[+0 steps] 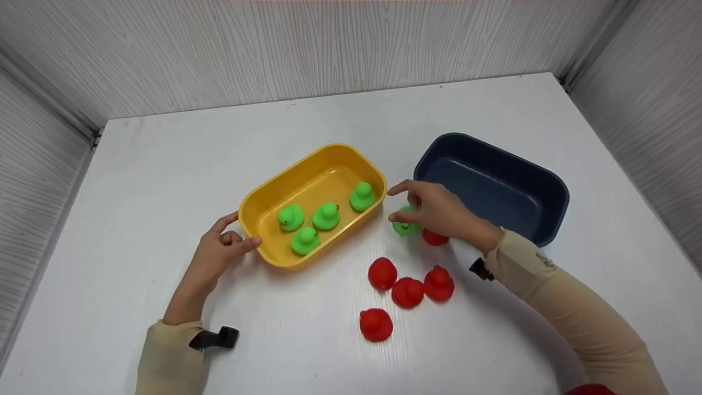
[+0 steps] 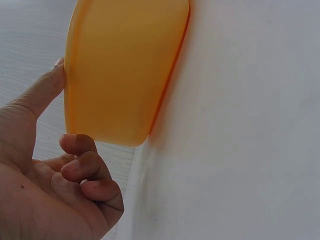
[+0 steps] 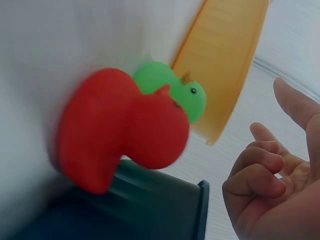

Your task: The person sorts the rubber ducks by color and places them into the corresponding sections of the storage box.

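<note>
My left hand (image 1: 216, 255) holds the near-left end of a yellow plastic bin (image 1: 285, 181), its thumb at the rim and the other fingers bent beside the end wall. Several green rubber ducks (image 1: 326, 215) sit inside that bin. Above a lone green duck (image 1: 405, 227) on the table hovers my right hand (image 1: 439, 208), thumb and index finger spread apart with nothing between them. A red rubber duck (image 3: 122, 130) stands beside the green one, partly hidden under the right hand in the head view. In the right wrist view both ducks are apart from the fingers.
A dark blue bin (image 1: 482, 184) stands to the right, partly behind the right forearm. Several red ducks (image 1: 407, 292) are scattered on the white table (image 1: 274, 351) in front of the bins. Pale wood-grain panels (image 1: 307, 49) enclose the table's back and sides.
</note>
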Action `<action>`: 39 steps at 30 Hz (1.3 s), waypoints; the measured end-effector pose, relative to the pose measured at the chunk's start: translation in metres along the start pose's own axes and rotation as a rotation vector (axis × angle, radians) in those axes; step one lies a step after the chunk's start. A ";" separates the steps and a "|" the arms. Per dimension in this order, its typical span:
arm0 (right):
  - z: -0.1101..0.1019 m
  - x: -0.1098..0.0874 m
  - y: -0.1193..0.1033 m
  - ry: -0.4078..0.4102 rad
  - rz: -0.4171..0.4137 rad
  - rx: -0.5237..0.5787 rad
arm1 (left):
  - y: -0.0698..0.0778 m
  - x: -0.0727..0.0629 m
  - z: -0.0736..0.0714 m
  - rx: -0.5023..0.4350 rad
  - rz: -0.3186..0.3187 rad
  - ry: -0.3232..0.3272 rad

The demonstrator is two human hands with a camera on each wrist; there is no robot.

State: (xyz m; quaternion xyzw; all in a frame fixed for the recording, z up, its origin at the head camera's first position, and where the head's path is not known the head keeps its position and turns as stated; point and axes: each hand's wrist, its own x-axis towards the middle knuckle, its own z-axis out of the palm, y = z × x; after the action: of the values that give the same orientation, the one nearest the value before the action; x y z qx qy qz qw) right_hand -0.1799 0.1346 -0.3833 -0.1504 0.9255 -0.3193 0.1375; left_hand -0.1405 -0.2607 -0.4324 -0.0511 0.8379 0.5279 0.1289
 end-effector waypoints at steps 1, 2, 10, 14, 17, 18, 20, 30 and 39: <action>0.001 -0.001 0.001 0.000 0.002 0.007 | 0.000 0.000 0.000 0.000 0.000 -0.001; 0.002 -0.003 0.003 0.000 0.003 0.010 | 0.000 0.000 0.000 -0.001 -0.001 0.000; 0.006 -0.011 0.012 -0.010 0.057 -0.003 | -0.003 0.000 0.000 0.001 -0.007 0.009; 0.008 -0.012 0.015 -0.019 0.082 -0.037 | -0.003 0.000 -0.001 0.002 -0.010 0.009; 0.010 -0.013 0.016 -0.030 0.104 -0.069 | -0.003 0.000 0.000 0.003 -0.005 0.010; 0.010 -0.013 0.016 -0.033 0.110 -0.081 | -0.003 0.001 0.000 0.004 -0.004 0.010; 0.011 -0.013 0.016 -0.042 0.118 -0.106 | -0.003 0.001 0.000 0.009 0.001 0.010; 0.016 -0.011 0.013 -0.061 0.148 -0.235 | -0.001 0.000 0.001 0.010 -0.004 0.003; 0.019 -0.011 0.013 -0.010 0.117 -0.339 | -0.001 0.002 0.001 0.014 -0.015 -0.002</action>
State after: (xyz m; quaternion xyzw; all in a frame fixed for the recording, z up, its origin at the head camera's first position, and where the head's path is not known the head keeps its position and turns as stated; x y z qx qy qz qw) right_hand -0.1651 0.1380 -0.4043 -0.1188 0.9725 -0.1494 0.1332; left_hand -0.1416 -0.2607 -0.4341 -0.0558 0.8410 0.5212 0.1341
